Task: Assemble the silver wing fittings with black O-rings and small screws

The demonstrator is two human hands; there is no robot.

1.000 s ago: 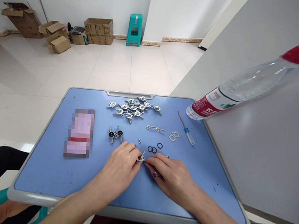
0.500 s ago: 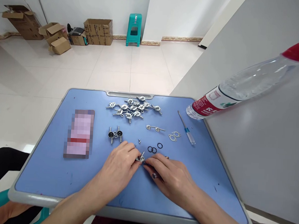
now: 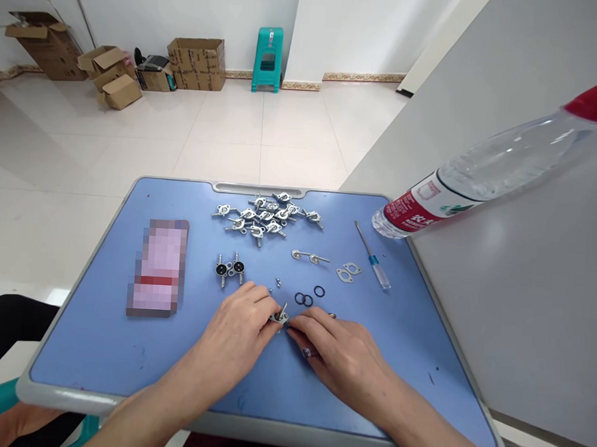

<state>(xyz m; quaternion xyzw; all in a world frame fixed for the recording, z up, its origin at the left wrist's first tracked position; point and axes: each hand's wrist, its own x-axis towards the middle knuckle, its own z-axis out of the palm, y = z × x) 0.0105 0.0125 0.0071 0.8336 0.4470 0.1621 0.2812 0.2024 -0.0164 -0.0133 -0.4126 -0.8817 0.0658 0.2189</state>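
Observation:
Above the front half of the table, my left hand (image 3: 240,324) pinches a small metal fuel valve (image 3: 280,315) with a thin lever pointing up. My right hand (image 3: 339,346) has its thumb and fingertips closed at the valve's right edge; what lies between them is mostly hidden. Just beyond the hands are black rubber rings (image 3: 307,299) and tiny screws (image 3: 278,282). Two valve bodies with black round faces (image 3: 230,268) lie to the left. Lever pieces (image 3: 311,256) and two flat oval metal plates (image 3: 348,273) lie farther back.
Several assembled valves (image 3: 266,216) are heaped at the table's far edge. A screwdriver (image 3: 377,271) and a water bottle (image 3: 461,172) are on the right. A blurred pinkish object (image 3: 159,266) lies at left. Cardboard boxes (image 3: 197,65) and a green stool (image 3: 268,58) stand by the wall.
Hardly anything differs. Both hands stay at the valve, which has tilted very slightly between the fingers.

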